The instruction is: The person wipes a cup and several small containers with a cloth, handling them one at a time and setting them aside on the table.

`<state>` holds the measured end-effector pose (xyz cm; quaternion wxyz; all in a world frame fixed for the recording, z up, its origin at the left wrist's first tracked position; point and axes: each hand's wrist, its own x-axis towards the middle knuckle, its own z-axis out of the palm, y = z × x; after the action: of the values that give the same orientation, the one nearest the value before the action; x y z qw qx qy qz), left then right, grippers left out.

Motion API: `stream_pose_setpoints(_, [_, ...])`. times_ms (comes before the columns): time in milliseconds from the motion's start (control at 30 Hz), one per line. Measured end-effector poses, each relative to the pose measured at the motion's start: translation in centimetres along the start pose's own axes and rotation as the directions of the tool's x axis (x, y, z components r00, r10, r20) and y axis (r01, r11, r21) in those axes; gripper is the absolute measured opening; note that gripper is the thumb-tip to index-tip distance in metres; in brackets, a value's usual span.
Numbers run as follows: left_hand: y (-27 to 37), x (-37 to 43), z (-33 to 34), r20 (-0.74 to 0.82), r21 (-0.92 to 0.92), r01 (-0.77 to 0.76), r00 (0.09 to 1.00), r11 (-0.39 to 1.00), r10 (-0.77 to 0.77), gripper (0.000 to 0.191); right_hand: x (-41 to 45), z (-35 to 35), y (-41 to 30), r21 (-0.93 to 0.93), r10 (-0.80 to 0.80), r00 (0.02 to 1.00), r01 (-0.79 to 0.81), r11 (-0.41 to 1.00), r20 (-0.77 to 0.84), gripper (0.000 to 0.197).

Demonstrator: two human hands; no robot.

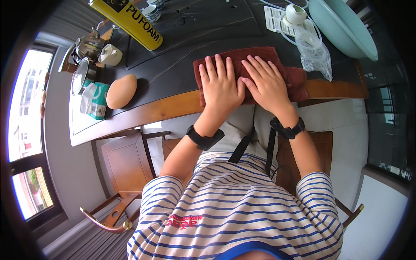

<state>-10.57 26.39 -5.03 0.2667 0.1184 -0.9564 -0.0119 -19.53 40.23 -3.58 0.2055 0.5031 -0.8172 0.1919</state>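
A reddish-brown cloth (296, 83) lies folded at the near edge of a dark stone-topped table (182, 58), partly hanging over its wooden rim. Both palms rest flat on it. My left hand (221, 86) covers the left part of the cloth, fingers pointing away from me and slightly apart. On the right part lies my right hand (269, 86), its fingers spread and angled to the left. The two thumbs come close together at the middle. Neither hand grips anything, and the cloth beneath the palms is hidden.
Left on the table are a yellow PU foam can (136, 26), a smooth peach-coloured oval object (122, 92), a tissue pack (99, 100), a cream cup (110, 54) and a glass kettle (89, 47). A plastic bag (313, 57) and pale green basin (347, 29) are right.
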Motion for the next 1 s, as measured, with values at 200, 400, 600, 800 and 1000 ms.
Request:
stream_pose_setpoints(200, [4.4, 1.9, 2.1, -0.025, -0.169, -0.004, 1.000, 0.986, 0.000, 0.062, -1.5, -1.6, 3.8, -0.040, 0.132, 0.989, -0.129, 0.991, 0.070, 0.038])
stream_pose_setpoints(400, [6.7, 3.3, 3.3, -0.044, -0.248, 0.009, 0.999, 0.969, -0.021, 0.061, -2.2, -1.8, 5.0, -0.143, 0.258, 0.963, -0.245, 0.959, 0.080, 0.038])
stream_pose_setpoints(600, [2.7, 2.2, 1.2, 0.017, -0.404, -0.146, 0.986, 0.903, 0.167, 0.058, -1.2, -1.1, 3.2, -0.204, 0.279, 0.957, -0.259, 0.944, 0.077, 0.038])
stream_pose_setpoints(800, [-3.0, 0.1, -4.2, 0.258, -0.274, -0.003, 0.963, 0.962, 0.076, 0.066, 1.6, 0.5, -1.6, -0.078, 0.154, 0.985, -0.148, 0.986, 0.081, 0.040])
stream_pose_setpoints(1000, [-8.2, -1.0, -8.2, 0.301, -0.224, -0.137, 0.932, 0.965, 0.202, 0.065, 2.4, 1.4, -4.7, 0.097, -0.033, 0.991, 0.021, 0.995, 0.130, 0.053])
